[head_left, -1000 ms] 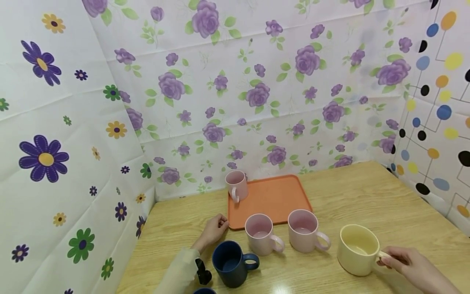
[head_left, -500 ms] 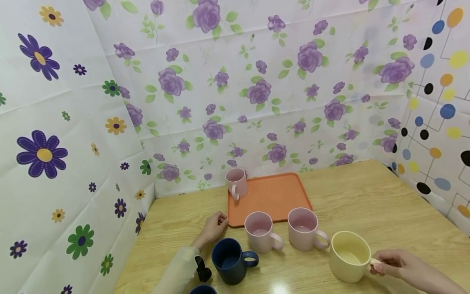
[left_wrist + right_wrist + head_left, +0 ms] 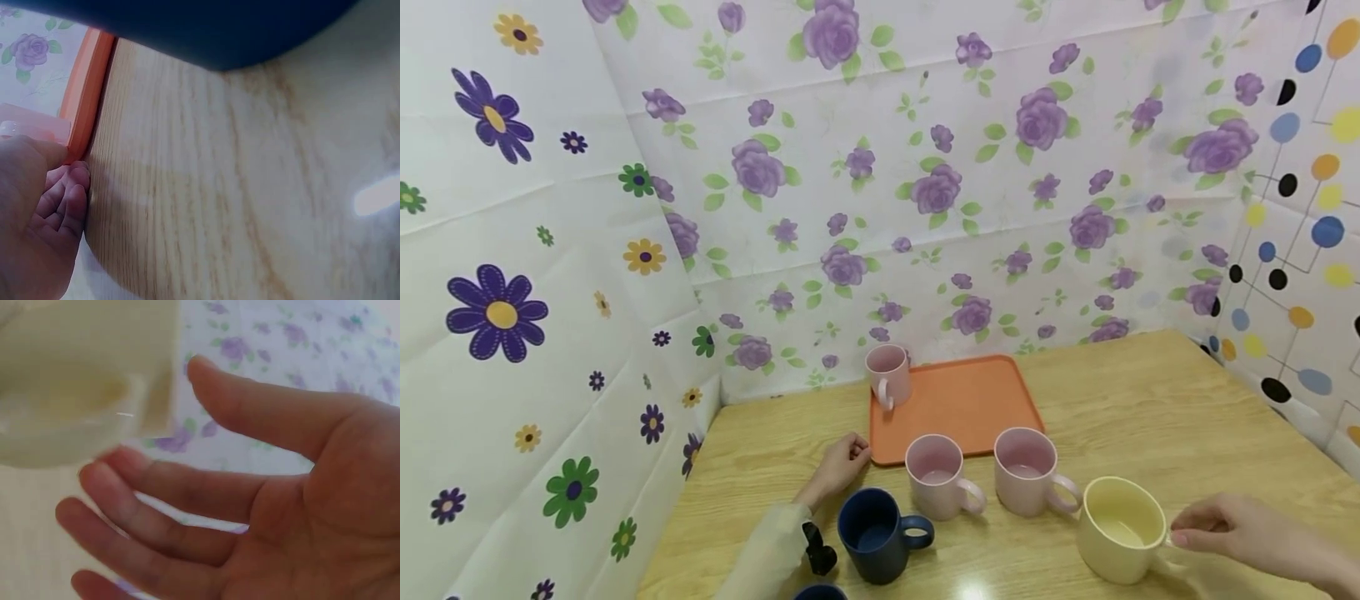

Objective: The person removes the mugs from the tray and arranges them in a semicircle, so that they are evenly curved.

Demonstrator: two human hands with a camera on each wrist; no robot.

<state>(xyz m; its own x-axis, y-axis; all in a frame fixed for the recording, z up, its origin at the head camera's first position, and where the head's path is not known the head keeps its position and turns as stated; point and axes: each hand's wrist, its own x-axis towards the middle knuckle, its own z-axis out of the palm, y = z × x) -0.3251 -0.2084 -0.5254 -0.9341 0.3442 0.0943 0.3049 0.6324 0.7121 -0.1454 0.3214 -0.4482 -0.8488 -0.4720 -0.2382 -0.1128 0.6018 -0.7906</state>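
At the right of the head view, my right hand (image 3: 1255,533) is beside the handle of a pale yellow mug (image 3: 1120,542). In the right wrist view its thumb (image 3: 250,400) and fingers (image 3: 187,494) are spread, with the mug handle free between them. My left hand (image 3: 838,468) holds the near left corner of an orange tray (image 3: 962,404), thumb against the rim and fingers curled at the edge. A pink mug (image 3: 889,379) stands on the tray's far left corner. Two more pink mugs, a left one (image 3: 936,487) and a right one (image 3: 1026,483), stand in front of the tray.
A dark blue mug (image 3: 876,550) stands close to my left forearm, and part of a second blue mug (image 3: 820,592) shows at the bottom edge. Flowered cloth (image 3: 850,208) hangs behind the wooden table (image 3: 1112,400), with patterned cloths at both sides.
The yellow mug has come left, closer to the right pink mug, carried by its handle. My right hand has since let go of that handle. My left hand stays at the tray.
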